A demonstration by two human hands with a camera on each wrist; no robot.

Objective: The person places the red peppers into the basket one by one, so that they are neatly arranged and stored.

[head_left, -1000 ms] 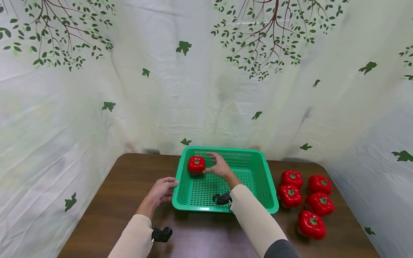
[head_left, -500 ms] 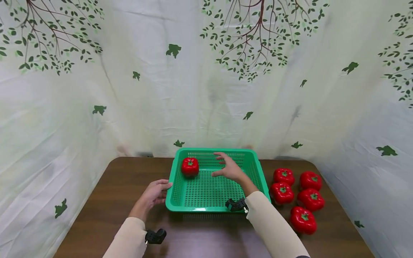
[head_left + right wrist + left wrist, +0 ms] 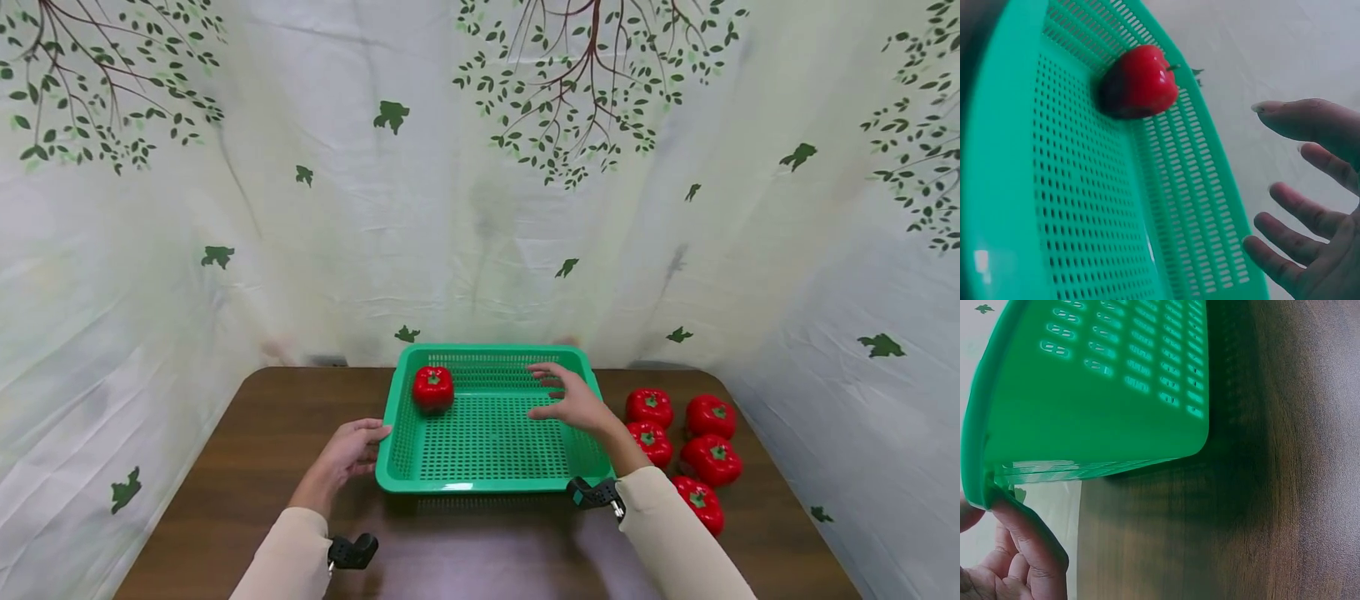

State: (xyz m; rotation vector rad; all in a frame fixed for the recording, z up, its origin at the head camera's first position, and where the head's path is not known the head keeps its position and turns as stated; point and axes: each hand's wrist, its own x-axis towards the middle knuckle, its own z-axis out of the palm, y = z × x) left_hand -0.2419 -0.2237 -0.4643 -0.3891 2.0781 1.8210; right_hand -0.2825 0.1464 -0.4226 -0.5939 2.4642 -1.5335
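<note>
A green plastic basket (image 3: 495, 486) with perforated walls sits on the table, one red bell pepper (image 3: 432, 389) in its back left corner. My left hand (image 3: 348, 450) pinches the basket's left rim, thumb on top and fingers beneath; the left wrist view shows the fingers (image 3: 1035, 544) under the rim. Over the basket's right part hovers my right hand (image 3: 577, 404), fingers spread and holding nothing. In the right wrist view that hand (image 3: 1329, 231) is apart from the pepper (image 3: 1144, 84). Several more red bell peppers (image 3: 711, 460) stand on the table right of the basket.
The brown wooden table (image 3: 300, 400) carries the basket near its back edge. Behind and beside it hangs a pale cloth backdrop (image 3: 480, 233) printed with leaves and branches. My right forearm (image 3: 667, 517) partly covers the nearest loose pepper.
My right hand has moved right, away from the pepper in the basket and towards the loose peppers. The left hand keeps its grip on the rim. The head view has shifted slightly right.
</note>
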